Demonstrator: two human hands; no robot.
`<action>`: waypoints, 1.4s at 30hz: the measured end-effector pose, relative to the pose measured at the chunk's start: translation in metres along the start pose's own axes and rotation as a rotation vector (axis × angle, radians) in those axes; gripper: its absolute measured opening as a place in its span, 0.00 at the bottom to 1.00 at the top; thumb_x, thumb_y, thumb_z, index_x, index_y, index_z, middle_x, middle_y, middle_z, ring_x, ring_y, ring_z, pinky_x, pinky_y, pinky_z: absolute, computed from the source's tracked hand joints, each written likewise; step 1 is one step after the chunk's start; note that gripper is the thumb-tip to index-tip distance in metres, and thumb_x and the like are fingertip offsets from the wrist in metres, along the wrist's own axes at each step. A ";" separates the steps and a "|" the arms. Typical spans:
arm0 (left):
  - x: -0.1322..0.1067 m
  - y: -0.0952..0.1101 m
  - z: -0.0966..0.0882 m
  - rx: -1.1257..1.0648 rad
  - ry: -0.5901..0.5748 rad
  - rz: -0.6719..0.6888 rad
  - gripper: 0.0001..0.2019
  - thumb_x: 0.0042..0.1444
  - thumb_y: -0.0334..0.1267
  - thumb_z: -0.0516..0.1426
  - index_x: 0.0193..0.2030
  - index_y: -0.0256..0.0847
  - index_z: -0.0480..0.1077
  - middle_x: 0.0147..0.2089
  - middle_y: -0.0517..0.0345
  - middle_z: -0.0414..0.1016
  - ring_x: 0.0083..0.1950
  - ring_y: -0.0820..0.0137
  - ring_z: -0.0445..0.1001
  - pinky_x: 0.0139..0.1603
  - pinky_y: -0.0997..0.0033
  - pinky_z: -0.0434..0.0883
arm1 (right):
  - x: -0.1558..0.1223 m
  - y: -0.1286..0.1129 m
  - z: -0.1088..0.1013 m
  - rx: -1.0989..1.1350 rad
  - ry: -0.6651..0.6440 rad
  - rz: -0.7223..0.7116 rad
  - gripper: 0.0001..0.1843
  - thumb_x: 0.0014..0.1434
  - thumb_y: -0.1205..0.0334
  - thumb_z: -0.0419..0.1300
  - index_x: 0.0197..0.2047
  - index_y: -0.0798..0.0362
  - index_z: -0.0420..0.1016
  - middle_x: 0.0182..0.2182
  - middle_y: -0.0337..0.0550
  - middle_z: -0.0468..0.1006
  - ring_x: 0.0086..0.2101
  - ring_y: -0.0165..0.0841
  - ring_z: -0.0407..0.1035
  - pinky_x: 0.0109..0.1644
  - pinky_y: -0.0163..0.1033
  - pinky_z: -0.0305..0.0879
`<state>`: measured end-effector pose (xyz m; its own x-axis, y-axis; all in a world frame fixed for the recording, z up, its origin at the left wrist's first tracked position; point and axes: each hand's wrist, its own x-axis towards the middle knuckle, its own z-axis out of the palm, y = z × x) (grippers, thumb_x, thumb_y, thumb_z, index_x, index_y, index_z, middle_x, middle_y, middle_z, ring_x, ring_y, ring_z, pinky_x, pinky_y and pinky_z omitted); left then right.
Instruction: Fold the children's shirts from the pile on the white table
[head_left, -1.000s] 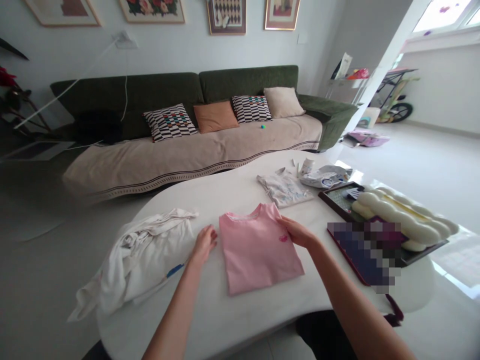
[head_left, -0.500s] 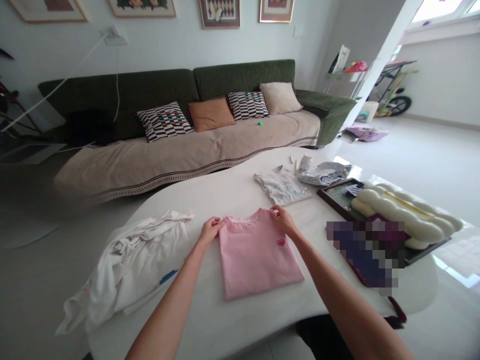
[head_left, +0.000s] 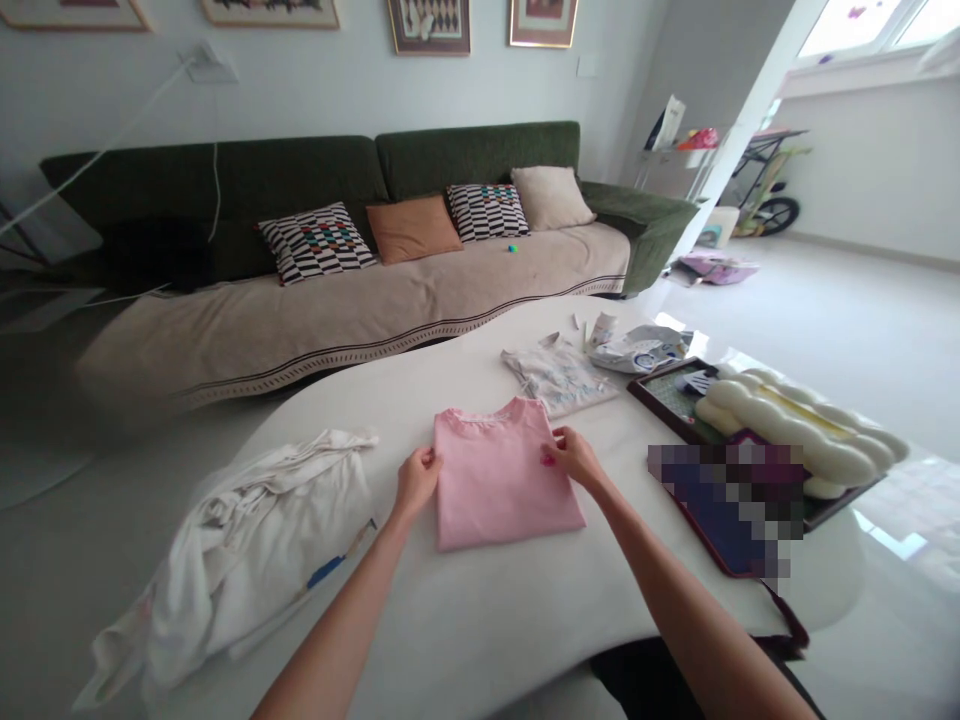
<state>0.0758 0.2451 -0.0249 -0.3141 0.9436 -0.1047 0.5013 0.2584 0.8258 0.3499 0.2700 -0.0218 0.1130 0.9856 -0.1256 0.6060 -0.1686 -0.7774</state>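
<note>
A pink T-shirt [head_left: 495, 490] lies folded into a rough rectangle on the white table [head_left: 480, 620], its collar toward the sofa. A small dark pink motif shows near its right edge. At the shirt's left edge, my left hand [head_left: 418, 480] is closed with thumb and fingers pinched on the cloth. My right hand [head_left: 576, 458] pinches the opposite edge, beside the motif. Just behind the pink shirt lies a folded light grey shirt [head_left: 562, 375] with faint blue print. Left of my left arm, a heap of white clothing [head_left: 262, 540] hangs partly over the table edge.
On the right stand a dark-framed tray [head_left: 660, 395] and a cream, cloud-shaped box [head_left: 795, 420]. A blurred-out dark blue item [head_left: 712, 510] lies in front of them. Behind are a silver packet [head_left: 641, 350] and a small white bottle [head_left: 604, 328]. A green sofa [head_left: 480, 150] lines the wall.
The pink T-shirt has shifted away from me, toward the grey shirt. My hands have gone from its collar corners down to its side edges. The view has turned slightly.
</note>
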 end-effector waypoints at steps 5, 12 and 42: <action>-0.035 -0.008 -0.001 0.312 -0.125 0.078 0.13 0.51 0.44 0.53 0.32 0.35 0.70 0.32 0.49 0.75 0.35 0.66 0.73 0.35 0.72 0.63 | -0.046 0.010 -0.006 -0.103 -0.071 0.024 0.13 0.51 0.54 0.53 0.34 0.55 0.68 0.26 0.43 0.74 0.26 0.31 0.66 0.26 0.31 0.55; -0.051 0.012 0.003 -0.329 -0.473 -0.167 0.20 0.49 0.45 0.55 0.45 0.31 0.69 0.44 0.45 0.74 0.47 0.61 0.71 0.45 0.67 0.67 | -0.048 -0.004 -0.002 -0.239 -0.052 -0.036 0.12 0.57 0.60 0.45 0.43 0.51 0.61 0.29 0.44 0.74 0.29 0.33 0.67 0.29 0.32 0.55; 0.086 0.123 0.197 -0.396 -0.102 -0.029 0.13 0.48 0.32 0.56 0.43 0.38 0.65 0.44 0.48 0.73 0.45 0.66 0.71 0.45 0.68 0.66 | 0.173 0.026 -0.105 -0.715 0.341 -0.391 0.23 0.58 0.63 0.46 0.57 0.53 0.58 0.49 0.55 0.68 0.44 0.44 0.65 0.41 0.45 0.61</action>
<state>0.2692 0.3982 -0.0417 -0.2325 0.9577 -0.1693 0.1377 0.2047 0.9691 0.4681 0.4348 0.0014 -0.0459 0.9365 0.3478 0.9850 0.1003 -0.1401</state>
